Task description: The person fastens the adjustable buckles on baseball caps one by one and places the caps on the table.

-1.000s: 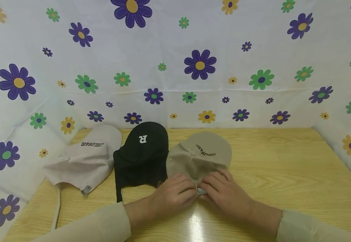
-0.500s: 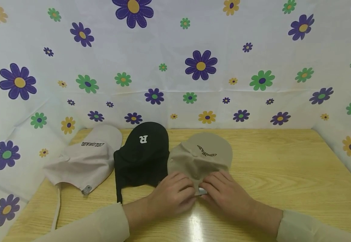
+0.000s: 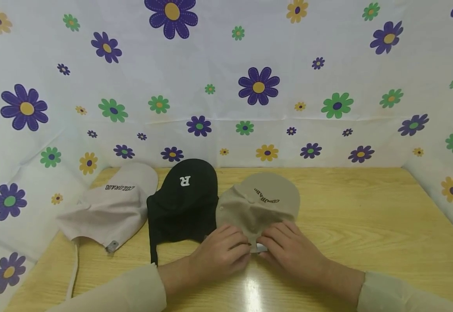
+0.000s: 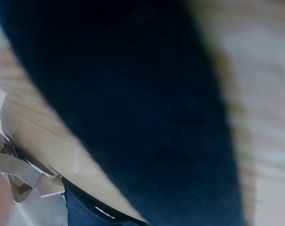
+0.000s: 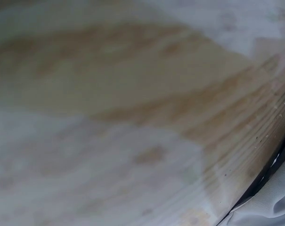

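In the head view a tan baseball cap [image 3: 253,208] with dark lettering lies with its brim away from me. My left hand [image 3: 220,251] pinches the near left end of its back edge. Close by on the right, my right hand [image 3: 292,249] pinches the same edge, with a small whitish patch [image 3: 262,247] showing beside its fingertips. The fingers hide most of the strap there. A black cap [image 3: 187,208] with a white R sits left of the tan one, its strap hanging toward me behind my left forearm.
A pale cap [image 3: 109,203] with a grey buckle [image 3: 112,246] lies farther left, its long strap [image 3: 73,268] trailing to the near side. All rest on a wooden table [image 3: 359,216] before a flowered cloth [image 3: 288,52]. A blurred dark band [image 4: 133,103] fills much of the left wrist view.
Both hands stay almost in place on the tan cap's back edge. My left fingertips have shifted slightly left, and a little more of the edge shows between the hands.
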{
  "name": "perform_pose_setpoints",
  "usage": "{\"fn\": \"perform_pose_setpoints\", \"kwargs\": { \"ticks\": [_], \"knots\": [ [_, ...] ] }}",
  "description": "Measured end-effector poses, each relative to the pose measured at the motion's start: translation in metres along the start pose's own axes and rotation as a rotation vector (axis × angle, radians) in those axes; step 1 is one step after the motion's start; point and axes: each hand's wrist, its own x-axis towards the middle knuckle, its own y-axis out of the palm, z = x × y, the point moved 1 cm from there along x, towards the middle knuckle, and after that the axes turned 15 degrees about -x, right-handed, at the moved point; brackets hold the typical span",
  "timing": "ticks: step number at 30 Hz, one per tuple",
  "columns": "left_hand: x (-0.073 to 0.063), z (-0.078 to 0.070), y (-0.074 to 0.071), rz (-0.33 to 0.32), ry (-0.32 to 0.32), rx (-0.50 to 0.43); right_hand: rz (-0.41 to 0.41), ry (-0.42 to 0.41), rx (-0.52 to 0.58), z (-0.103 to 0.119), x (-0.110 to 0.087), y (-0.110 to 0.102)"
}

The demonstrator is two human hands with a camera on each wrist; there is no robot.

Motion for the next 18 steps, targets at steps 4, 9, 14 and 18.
{"fn": "perform_pose_setpoints", "kwargs": {
  "ticks": [4,9,14,18],
  "knots": [
    [-0.0007,-0.0006,-0.0001,-0.005,-0.002,0.001,-0.021,-0.004,0.003,0.0009,0.0001,0.0011],
    [-0.0003,-0.0008,0.0002,-0.015,0.012,0.007,-0.017,0.001,0.010,0.0006,0.0007,0.0004],
    [0.0000,-0.0015,0.0011,-0.013,0.014,0.005,-0.032,-0.006,0.008,0.0015,0.0012,0.0001],
    [0.0005,-0.0022,0.0012,-0.012,0.013,0.005,-0.034,-0.008,0.001,0.0023,0.0010,0.0002]
  ]
}}
